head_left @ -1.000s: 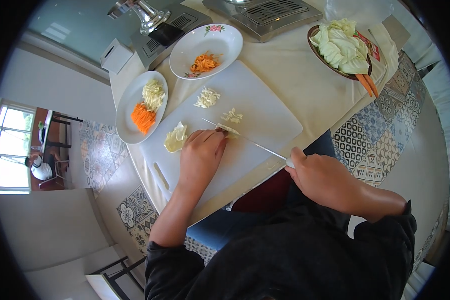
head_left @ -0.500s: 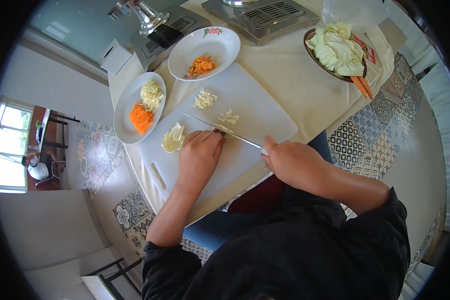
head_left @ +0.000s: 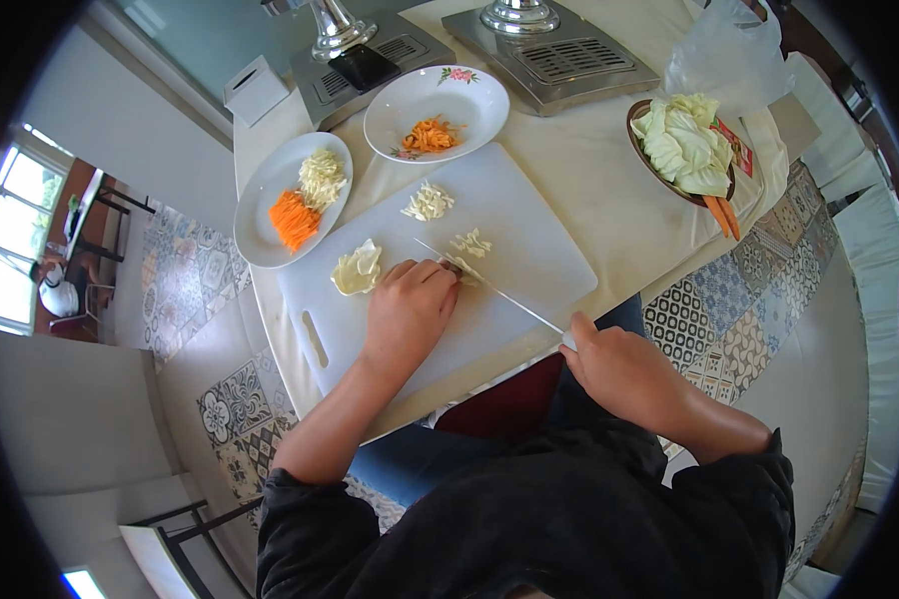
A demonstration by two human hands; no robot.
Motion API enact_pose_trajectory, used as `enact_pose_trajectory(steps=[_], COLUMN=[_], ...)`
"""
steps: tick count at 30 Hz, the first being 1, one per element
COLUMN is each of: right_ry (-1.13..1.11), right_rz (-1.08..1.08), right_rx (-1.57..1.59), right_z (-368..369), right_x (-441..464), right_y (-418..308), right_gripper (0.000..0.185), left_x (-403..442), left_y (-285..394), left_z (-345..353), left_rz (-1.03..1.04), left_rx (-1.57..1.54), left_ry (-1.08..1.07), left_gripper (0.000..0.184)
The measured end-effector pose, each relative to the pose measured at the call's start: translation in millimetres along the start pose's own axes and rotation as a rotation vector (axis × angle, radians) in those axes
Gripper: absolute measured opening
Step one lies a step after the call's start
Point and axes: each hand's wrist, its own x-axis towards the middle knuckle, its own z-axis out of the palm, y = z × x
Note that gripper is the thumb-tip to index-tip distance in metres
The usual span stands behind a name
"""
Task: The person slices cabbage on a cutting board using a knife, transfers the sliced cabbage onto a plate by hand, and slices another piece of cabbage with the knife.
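Observation:
A white cutting board (head_left: 544, 235) lies in front of me. My right hand (head_left: 621, 371) is closed round the pale handle of a kitchen knife (head_left: 521, 302), whose blade points up and left across the board. Curled fingers of my left hand (head_left: 410, 311) press a cabbage piece (head_left: 459, 267) beside the blade; most of that piece is hidden. Just beyond the knife lie a few cut cabbage bits (head_left: 472, 243), and farther off is a small chopped heap (head_left: 429, 202). A loose cabbage leaf (head_left: 358, 269) rests left of my left hand.
An oval plate (head_left: 253, 215) holds shredded carrot and cabbage. Behind the board stands a flowered bowl (head_left: 382, 125) with carrot strips. Cabbage leaves (head_left: 681, 145) and carrots (head_left: 721, 217) sit at the right. Metal stoves (head_left: 569, 75) line the back. Someone sits (head_left: 60, 298) far left.
The view has shifted, so the table appears slightly farther right. The knife handle and my right hand sit lower, nearer my body, with the blade drawn back. My left hand keeps its hold.

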Motion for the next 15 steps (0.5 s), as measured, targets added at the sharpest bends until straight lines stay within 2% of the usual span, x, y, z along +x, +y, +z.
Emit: enact_pose_trajectory(steps=[4, 10, 15], right_ry=[-0.002, 0.069, 0.088], right_rz=[0.027, -0.088, -0.072], right_rx=[0.009, -0.018, -0.027], right_z=[1.6, 14.8, 20.9], right_x=[10.7, 40.1, 28.8], right_y=[-10.3, -8.2, -0.7], right_gripper=[0.025, 0.025, 0.024], left_x=[-0.1, 1.7, 0.0], left_y=[-4.0, -4.9, -0.5], left_z=[2.8, 2.8, 3.1], left_rz=[0.013, 0.003, -0.031], left_rx=[-0.018, -0.012, 0.031], left_ry=[0.007, 0.003, 0.022], left_gripper=[0.006, 0.007, 0.004])
